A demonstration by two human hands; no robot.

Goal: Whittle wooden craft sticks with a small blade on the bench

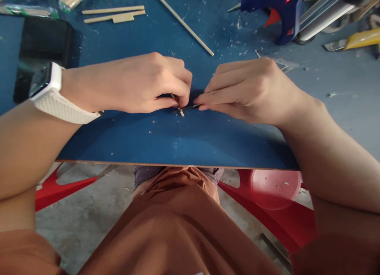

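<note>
"Head view, looking straight down: where do the two hands sit?"

"Both rest on the blue board, close to its near edge, fingertips almost meeting at the middle. The left hand is curled, thumb and forefinger pinched shut on a wooden sliver. The right hand lies flatter, its fingers straight and pressed together, nipping a thin dark strip. Whether that strip is a blade or something else is too small to tell."

"How does the sliver lie?"

"Its long axis runs roughly away from and toward the person, leaning slightly. The far end is hidden under the left fingers; the pale near end pokes out below them. The dark strip runs the other way, side to side, from the right fingertips over to the sliver, so the two cross at close to a right angle. Whether they touch cannot be made out."

"Which hand is nearer the sliver?"

"The left, which holds it. The right reaches it only through the strip."

"Anything else around?"

"A white smartwatch on the left wrist, with a black phone beyond it. Farther up the board lie flat wooden strips and a long thin stick. A blue glue gun sits well apart at the far right, a yellow-handled tool past it. Wood crumbs dot the surface, and a red stool shows below the edge."
</note>
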